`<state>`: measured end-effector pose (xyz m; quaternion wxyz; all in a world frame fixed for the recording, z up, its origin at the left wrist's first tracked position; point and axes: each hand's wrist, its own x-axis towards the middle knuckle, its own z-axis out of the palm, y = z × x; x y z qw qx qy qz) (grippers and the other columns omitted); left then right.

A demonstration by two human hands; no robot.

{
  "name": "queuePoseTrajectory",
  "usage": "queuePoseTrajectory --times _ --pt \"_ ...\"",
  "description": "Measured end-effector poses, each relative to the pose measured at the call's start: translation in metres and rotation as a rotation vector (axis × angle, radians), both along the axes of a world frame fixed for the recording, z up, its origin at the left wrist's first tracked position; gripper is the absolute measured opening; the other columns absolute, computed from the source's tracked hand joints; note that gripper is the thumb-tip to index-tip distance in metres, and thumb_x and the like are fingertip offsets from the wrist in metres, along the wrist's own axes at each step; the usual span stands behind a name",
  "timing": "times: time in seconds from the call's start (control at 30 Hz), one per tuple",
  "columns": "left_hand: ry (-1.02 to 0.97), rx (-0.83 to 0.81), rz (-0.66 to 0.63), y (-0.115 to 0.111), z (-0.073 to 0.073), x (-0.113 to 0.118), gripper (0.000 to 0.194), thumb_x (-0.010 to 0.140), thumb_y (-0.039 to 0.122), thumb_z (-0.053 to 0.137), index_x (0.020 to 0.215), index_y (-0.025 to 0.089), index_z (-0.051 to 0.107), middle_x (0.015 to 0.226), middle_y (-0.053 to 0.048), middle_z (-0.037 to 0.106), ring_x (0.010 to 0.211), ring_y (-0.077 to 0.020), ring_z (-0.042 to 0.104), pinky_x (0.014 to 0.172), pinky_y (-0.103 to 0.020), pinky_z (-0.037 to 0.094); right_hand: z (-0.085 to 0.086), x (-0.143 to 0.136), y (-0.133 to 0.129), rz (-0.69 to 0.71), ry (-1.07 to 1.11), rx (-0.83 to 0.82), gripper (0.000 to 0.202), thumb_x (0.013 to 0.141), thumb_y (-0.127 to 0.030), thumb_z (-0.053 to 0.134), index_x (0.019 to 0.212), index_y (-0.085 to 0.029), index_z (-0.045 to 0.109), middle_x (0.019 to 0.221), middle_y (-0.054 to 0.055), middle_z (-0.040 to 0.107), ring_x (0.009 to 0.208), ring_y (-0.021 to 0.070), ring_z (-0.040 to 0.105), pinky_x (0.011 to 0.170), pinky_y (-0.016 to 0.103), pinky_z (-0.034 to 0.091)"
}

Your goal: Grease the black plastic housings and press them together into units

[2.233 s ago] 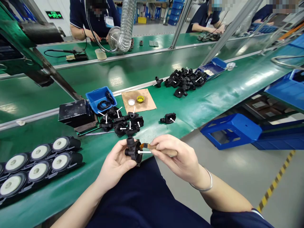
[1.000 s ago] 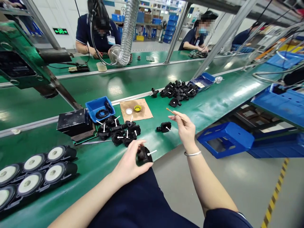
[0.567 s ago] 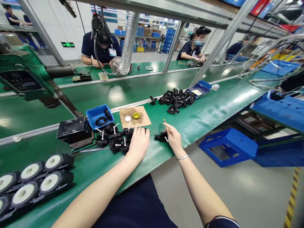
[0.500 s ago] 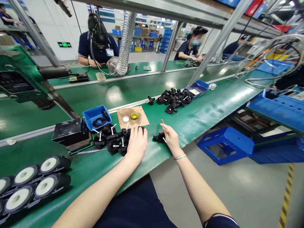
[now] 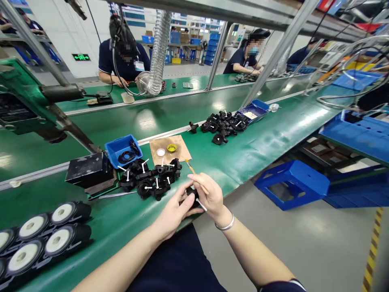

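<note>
In the head view, your left hand (image 5: 175, 210) is closed around a black part (image 5: 191, 193), held above the near edge of the green workbench (image 5: 121, 239); the part sits between thumb and fingers, partly hidden, its white rod (image 5: 201, 205) slanting out under your right hand (image 5: 212, 195). That right hand grips a brush (image 5: 191, 167), bristles toward the near right corner of the cardboard (image 5: 184, 151); its fingers overlap the part, though you cannot tell whether they press on it; a group of black parts (image 5: 145, 187) lies left of your hands, back from the near edge.

Half a second ago a lone black part lay on the workbench beneath your right hand, and that spot is now bare; your left hand then covered the group's right end, which now shows; your two hands, then apart, now meet.
</note>
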<state>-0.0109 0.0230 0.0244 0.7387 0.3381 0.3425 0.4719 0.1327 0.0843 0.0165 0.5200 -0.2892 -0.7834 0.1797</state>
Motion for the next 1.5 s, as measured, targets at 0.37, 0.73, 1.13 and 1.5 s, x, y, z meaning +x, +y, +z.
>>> queuePoseTrajectory --times 0.37,0.73,1.13,1.5 --pt "-0.226 -0.300 0.005 -0.036 0.012 -0.053 0.038 0.095 0.033 0.058 0.129 0.017 0.059 0.125 -0.015 0.066 0.122 -0.0350 0.063 0.109 -0.051 0.046 0.041 -0.022 0.091 -0.023 0.143 -0.351 0.027 0.098 -0.041 0.049 0.102 -0.017 0.061 0.093 0.004 0.061 0.073 0.0102 0.066 0.075 0.027 0.058" --pt "-0.280 -0.429 0.124 -0.052 0.012 -0.079 0.040 0.092 0.032 0.061 0.125 0.009 0.061 0.126 -0.019 0.067 0.124 -0.0365 0.061 0.111 -0.048 0.045 0.018 -0.085 0.180 -0.002 -0.170 -0.337 0.010 0.094 -0.030 0.049 0.092 -0.020 0.049 0.069 -0.002 0.060 0.064 0.0128 0.061 0.069 0.025 0.048" --pt "-0.187 -0.540 0.130 -0.052 0.007 -0.089 0.041 0.091 0.038 0.064 0.125 0.017 0.061 0.120 -0.014 0.071 0.111 -0.0222 0.068 0.090 -0.029 0.052 -0.003 -0.086 0.189 -0.046 -0.206 -0.372 0.011 0.090 -0.030 0.054 0.087 -0.020 0.050 0.069 -0.001 0.059 0.065 0.0142 0.057 0.072 0.027 0.046" --pt "-0.348 -0.474 0.105 -0.050 0.007 -0.089 0.034 0.093 0.032 0.062 0.120 0.013 0.067 0.127 -0.015 0.068 0.116 -0.0228 0.065 0.096 -0.031 0.051 -0.020 -0.062 0.207 -0.222 0.276 -0.724 0.020 0.089 -0.027 0.060 0.099 -0.018 0.045 0.068 -0.005 0.056 0.051 0.0093 0.059 0.053 0.022 0.053"
